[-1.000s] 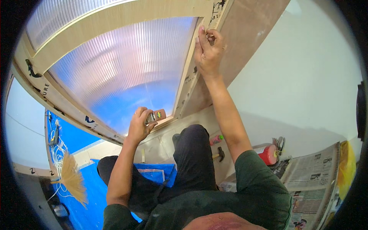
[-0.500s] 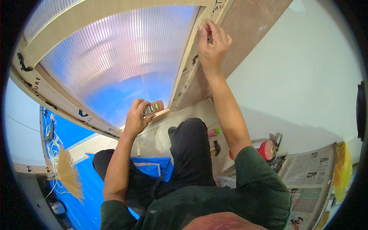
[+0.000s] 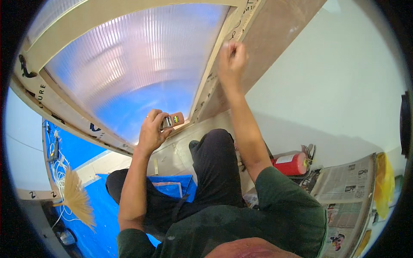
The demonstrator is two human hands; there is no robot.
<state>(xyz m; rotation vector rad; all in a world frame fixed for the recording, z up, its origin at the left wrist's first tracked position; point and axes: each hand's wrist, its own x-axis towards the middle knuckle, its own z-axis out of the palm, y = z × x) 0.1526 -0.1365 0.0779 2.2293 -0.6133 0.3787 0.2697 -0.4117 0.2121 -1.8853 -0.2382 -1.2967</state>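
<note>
My left hand [image 3: 151, 131] is closed around a small bottle [image 3: 177, 118] with brownish contents and a yellow-and-dark label. It holds the bottle tilted, close to the lower corner of a ribbed translucent panel [image 3: 142, 56]. A pale wooden frame [image 3: 81, 36] with dark printing borders that panel. Higher up, my right hand [image 3: 232, 64] is pinched closed in front of the frame's right side. Motion blurs its fingertips, and anything between them is too small to name.
Behind my right forearm lies a red fire extinguisher [image 3: 294, 164] beside newspaper sheets [image 3: 344, 187]. A yellow plastic bag [image 3: 384, 185] hangs at the far right. On the left, a straw brush [image 3: 76, 198] and white cables [image 3: 61, 170] lie over blue sheeting [image 3: 97, 210].
My right hand has come down along the frame's right side and its fingers have curled in more tightly. The left hand and bottle have stayed nearly in place.
</note>
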